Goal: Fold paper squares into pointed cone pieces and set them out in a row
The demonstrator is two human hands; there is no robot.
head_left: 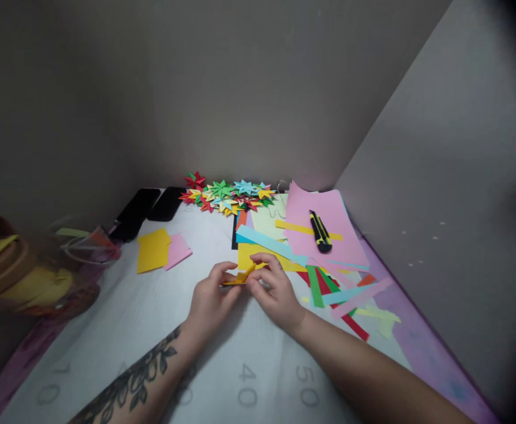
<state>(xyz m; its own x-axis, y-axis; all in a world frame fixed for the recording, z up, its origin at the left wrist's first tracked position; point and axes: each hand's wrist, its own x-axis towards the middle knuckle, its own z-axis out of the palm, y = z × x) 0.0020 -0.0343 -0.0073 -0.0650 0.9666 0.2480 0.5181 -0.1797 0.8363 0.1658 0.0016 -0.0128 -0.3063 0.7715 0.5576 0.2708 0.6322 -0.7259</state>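
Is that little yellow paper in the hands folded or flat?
Folded: the yellow paper between the left hand and right hand has a piece slanting up from a flatter part. I can't tell how many folds.

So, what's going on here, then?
A person's left hand and right hand together hold a small, partly folded piece of yellow paper. Beyond them, colourful paper stars sit heaped near the wall. To the right, a utility knife lies on pink paper, with loose coloured strips scattered nearer the person.
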